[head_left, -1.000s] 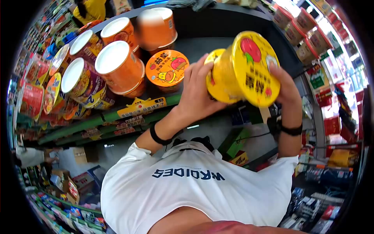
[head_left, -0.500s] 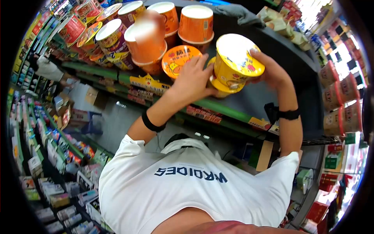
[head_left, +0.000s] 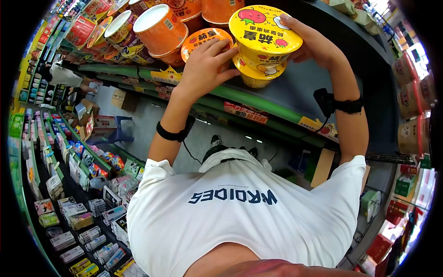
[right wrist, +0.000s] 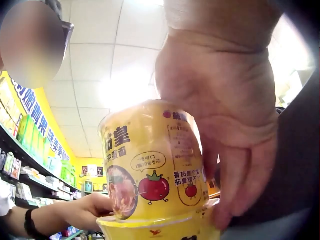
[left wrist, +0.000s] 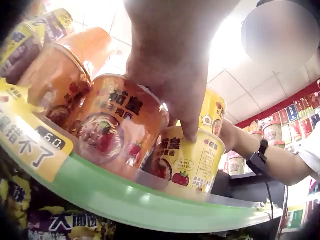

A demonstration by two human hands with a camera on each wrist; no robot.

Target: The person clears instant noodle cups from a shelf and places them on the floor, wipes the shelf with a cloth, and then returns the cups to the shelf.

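Note:
Two yellow noodle cups stand stacked near the shelf's front edge in the head view. The upper yellow cup is upright, its printed lid facing up, over the lower yellow cup. My right hand holds the upper cup at its far right side, fingers bent down along the wall in the right wrist view. My left hand lies spread over the orange-lidded noodle cup, thumb toward the lower yellow cup. In the left wrist view a finger points down against the yellow cup.
Orange noodle cups, some upside down with white bases up, stand left on the shelf. A green edge strip with price tags runs along its front. More cups are stacked at the right. A blue stool stands on the floor.
The upper yellow cup has gone from tilted to upright over the lower one, and the pair came down onto the shelf. My left hand has moved left off the yellow cups, its fingers loosened.

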